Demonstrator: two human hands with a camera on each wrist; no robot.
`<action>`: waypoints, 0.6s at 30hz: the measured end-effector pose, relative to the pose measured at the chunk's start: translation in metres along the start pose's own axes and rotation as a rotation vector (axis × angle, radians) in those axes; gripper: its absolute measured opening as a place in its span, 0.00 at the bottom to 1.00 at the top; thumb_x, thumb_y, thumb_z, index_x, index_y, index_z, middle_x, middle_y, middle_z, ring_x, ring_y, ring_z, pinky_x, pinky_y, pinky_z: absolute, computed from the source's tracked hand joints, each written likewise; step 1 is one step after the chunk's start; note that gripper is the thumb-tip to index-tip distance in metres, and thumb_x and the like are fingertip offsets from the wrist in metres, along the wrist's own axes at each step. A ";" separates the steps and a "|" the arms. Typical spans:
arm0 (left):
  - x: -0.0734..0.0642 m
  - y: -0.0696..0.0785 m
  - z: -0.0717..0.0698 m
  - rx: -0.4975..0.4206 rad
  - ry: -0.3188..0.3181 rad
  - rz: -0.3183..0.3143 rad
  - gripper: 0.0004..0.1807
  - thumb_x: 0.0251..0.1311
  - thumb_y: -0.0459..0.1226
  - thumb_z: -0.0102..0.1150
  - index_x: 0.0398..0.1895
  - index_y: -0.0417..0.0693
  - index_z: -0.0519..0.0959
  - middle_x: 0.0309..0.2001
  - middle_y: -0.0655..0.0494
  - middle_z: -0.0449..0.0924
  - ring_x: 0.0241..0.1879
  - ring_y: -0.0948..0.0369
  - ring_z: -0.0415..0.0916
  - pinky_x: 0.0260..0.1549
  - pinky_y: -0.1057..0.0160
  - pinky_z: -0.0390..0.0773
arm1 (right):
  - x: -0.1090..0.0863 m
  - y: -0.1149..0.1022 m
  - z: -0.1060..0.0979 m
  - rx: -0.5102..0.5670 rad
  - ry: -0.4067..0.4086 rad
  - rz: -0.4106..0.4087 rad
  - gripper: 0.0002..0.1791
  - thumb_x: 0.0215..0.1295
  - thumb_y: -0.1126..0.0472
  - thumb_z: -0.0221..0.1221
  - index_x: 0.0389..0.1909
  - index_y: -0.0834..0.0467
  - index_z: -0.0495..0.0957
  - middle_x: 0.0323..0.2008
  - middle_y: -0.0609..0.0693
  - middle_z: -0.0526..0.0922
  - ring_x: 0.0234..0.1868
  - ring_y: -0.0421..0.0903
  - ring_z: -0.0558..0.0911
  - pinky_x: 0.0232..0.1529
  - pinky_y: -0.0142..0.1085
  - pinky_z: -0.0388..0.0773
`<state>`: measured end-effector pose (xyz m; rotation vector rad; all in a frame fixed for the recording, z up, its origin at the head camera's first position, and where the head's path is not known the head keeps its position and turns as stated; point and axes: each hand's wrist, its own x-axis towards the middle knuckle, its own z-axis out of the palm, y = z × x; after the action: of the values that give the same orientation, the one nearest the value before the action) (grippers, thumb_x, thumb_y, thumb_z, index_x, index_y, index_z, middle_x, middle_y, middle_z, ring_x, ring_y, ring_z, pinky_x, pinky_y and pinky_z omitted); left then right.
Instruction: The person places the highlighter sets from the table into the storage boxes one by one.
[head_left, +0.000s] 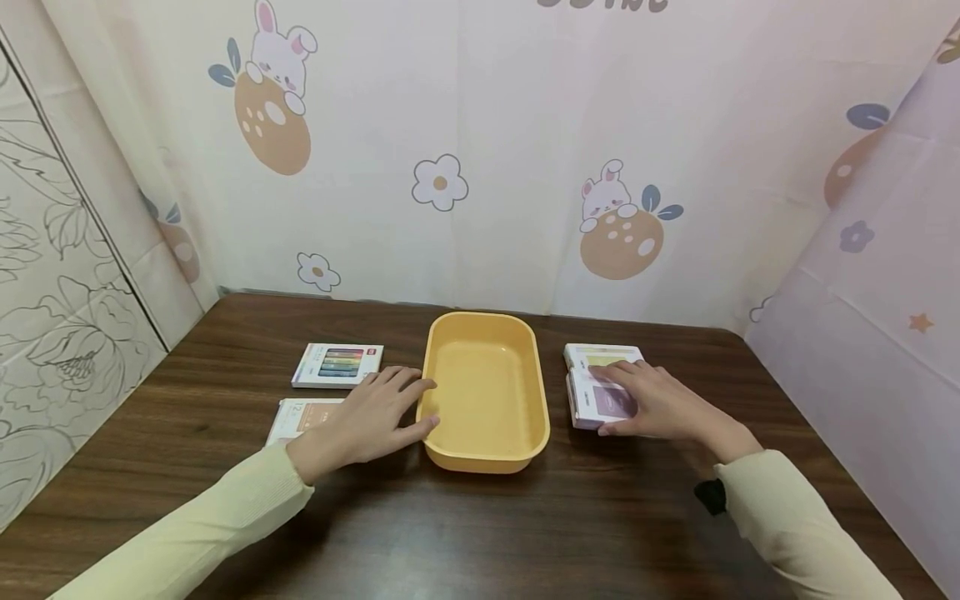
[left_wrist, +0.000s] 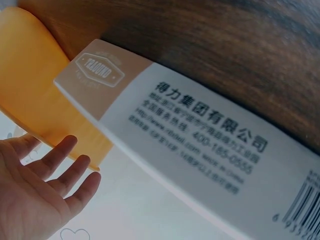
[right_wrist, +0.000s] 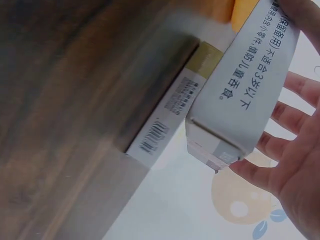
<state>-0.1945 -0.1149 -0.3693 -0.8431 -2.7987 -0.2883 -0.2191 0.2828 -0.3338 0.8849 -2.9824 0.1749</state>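
A yellow plastic basin (head_left: 483, 400) stands mid-table. My left hand (head_left: 372, 417) is at its left rim, fingertips and thumb reaching over the edge, fingers loosely bent; in the left wrist view, the left hand (left_wrist: 45, 190) holds nothing. On the right, my right hand (head_left: 652, 400) grips a white box with a purple panel (head_left: 611, 402) between thumb and fingers. In the right wrist view, this white box (right_wrist: 240, 85) is tilted, and the right hand (right_wrist: 295, 135) lies along its side. Just behind it lies a white box with a yellow-green panel (head_left: 600, 354).
Left of the basin lie a white box with a window showing colored sticks (head_left: 341, 365) and, nearer, a white box with a brown panel (head_left: 300, 417), partly hidden by the left forearm. A patterned curtain (head_left: 510, 233) hangs behind the dark wooden table (head_left: 480, 533).
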 end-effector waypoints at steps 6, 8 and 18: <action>0.000 0.000 0.000 -0.011 -0.010 -0.008 0.32 0.58 0.63 0.42 0.59 0.56 0.70 0.57 0.52 0.70 0.59 0.53 0.64 0.55 0.48 0.65 | 0.011 -0.002 -0.009 -0.010 -0.002 0.003 0.49 0.41 0.33 0.64 0.63 0.54 0.65 0.58 0.56 0.72 0.56 0.56 0.70 0.53 0.58 0.65; 0.001 0.000 0.000 -0.012 -0.011 -0.009 0.32 0.58 0.63 0.42 0.59 0.56 0.70 0.57 0.52 0.70 0.59 0.53 0.64 0.55 0.48 0.65 | 0.015 -0.003 -0.013 -0.020 0.004 -0.003 0.49 0.40 0.33 0.65 0.63 0.54 0.65 0.57 0.56 0.73 0.54 0.54 0.70 0.52 0.56 0.66; 0.001 0.000 0.000 0.000 -0.007 0.001 0.32 0.58 0.63 0.41 0.59 0.56 0.69 0.57 0.53 0.70 0.59 0.54 0.64 0.55 0.48 0.65 | 0.036 -0.012 -0.027 -0.042 0.021 -0.045 0.47 0.41 0.38 0.67 0.62 0.55 0.65 0.54 0.54 0.75 0.51 0.52 0.72 0.49 0.51 0.68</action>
<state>-0.1954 -0.1145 -0.3695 -0.8463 -2.8047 -0.2852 -0.2427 0.2568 -0.3036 0.9391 -2.9321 0.1196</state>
